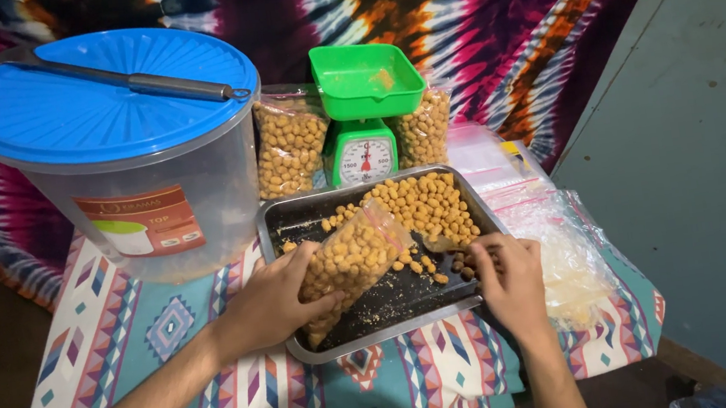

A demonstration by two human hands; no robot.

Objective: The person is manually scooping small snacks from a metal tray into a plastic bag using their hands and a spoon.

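Holding the half-filled plastic bag (353,260) clamped in your left hand (278,302), keep its mouth low over the metal tray (378,322) while your right hand (509,276), fingers curled together, gathers nuts (423,204).

Tray (289,206) – grey metal, shiny rim, dark dusty bottom. Bag (353,259) in left hand (269,303) – thin clear plastic, crinkly and shiny. Nuts (430,205) – yellow, round, bumpy, matt coat. Scale (361,116) – smooth green plastic. Bucket (165,210) – cloudy see-through plastic, blue ribbed plastic lid (92,99), grey metal tool (154,82) on top. Tablecloth (168,348) – soft woven cloth, matt. Pile of clear bags (563,253) – glossy plastic.
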